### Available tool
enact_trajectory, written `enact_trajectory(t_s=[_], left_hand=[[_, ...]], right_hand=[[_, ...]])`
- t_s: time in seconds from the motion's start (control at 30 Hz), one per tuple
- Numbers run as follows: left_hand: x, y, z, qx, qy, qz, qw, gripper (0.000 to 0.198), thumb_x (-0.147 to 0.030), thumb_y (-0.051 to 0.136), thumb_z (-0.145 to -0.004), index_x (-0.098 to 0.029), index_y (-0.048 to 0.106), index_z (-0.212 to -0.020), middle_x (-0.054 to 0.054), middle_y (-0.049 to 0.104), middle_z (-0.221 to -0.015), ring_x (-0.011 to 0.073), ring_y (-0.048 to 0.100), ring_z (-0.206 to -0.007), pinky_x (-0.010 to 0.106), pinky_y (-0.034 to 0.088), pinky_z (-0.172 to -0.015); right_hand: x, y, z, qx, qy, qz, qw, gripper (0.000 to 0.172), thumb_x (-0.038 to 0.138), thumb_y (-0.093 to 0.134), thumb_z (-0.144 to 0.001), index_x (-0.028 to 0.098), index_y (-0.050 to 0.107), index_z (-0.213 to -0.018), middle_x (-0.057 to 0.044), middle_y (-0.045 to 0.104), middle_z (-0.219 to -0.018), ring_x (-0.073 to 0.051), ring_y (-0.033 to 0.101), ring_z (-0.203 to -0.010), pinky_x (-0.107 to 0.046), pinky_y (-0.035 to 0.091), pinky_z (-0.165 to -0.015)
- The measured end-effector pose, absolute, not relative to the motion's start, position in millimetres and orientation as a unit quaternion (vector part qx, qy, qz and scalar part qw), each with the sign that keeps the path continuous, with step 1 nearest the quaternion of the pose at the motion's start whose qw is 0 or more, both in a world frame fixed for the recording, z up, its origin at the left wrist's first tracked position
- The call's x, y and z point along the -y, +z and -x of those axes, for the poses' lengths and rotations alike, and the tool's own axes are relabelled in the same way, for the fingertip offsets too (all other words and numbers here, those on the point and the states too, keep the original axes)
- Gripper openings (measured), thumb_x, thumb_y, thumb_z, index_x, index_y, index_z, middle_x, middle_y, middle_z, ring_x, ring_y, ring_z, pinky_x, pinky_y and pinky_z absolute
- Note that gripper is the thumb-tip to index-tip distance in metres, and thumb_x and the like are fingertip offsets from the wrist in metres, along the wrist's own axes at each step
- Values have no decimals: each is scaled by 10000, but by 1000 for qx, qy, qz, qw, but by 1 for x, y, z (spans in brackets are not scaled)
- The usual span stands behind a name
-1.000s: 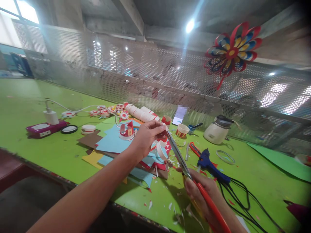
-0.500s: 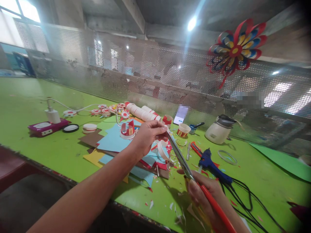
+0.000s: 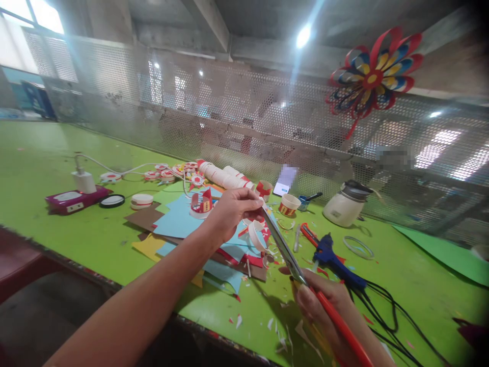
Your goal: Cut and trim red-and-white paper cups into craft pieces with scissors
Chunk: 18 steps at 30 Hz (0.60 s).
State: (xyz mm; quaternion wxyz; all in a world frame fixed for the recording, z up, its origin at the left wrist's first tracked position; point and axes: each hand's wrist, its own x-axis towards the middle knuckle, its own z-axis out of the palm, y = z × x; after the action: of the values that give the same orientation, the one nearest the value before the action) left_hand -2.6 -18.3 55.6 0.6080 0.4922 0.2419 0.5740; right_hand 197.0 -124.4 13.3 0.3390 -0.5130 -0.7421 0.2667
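Observation:
My right hand (image 3: 324,300) is closed around scissors (image 3: 284,250) with long metal blades and red handles, the blades pointing up and away to the left. My left hand (image 3: 239,211) pinches a small white paper piece (image 3: 261,200) right at the blade tips; the fingers hide most of it. Just below those fingers is a curled white paper strip (image 3: 256,235); whether it joins the pinched piece I cannot tell. Under my left hand lies a stack of coloured paper sheets (image 3: 175,219), with a red and white paper crown-like ring (image 3: 201,204) on top.
A blue glue gun (image 3: 340,262) with black cable lies at right, near a tape-like ring (image 3: 358,247) and a white jug (image 3: 346,204). Paper cups (image 3: 289,205), a phone (image 3: 284,181) and rolled white tubes (image 3: 221,176) stand farther back. A purple power strip (image 3: 78,199) is left. Scraps litter the green table.
Both hands and the scissors keep nearly the same place and pose. The whole view has shifted very slightly.

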Motion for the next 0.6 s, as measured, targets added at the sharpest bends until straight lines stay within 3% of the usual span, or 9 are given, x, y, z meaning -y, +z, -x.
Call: enact_trajectory(t_s=[0.33, 0.6], left_hand=[[20, 60, 2, -239, 601, -473, 598, 106, -111, 625, -661, -118, 535, -607, 92, 672, -718, 163, 632, -649, 328, 489, -670], [11, 56, 4, -220, 638, -457, 579, 92, -114, 588, -645, -125, 519, -585, 53, 626, -630, 144, 607, -613, 284, 463, -613]], right_hand=[[125, 17, -198, 752, 257, 508, 333, 519, 539, 385, -867, 134, 662, -1035, 38, 417, -506, -119, 406, -446, -241, 348, -456], [123, 13, -197, 753, 273, 495, 337, 490, 521, 397, -872, 137, 668, -1010, 35, 413, -532, -119, 406, -471, -239, 339, -455]])
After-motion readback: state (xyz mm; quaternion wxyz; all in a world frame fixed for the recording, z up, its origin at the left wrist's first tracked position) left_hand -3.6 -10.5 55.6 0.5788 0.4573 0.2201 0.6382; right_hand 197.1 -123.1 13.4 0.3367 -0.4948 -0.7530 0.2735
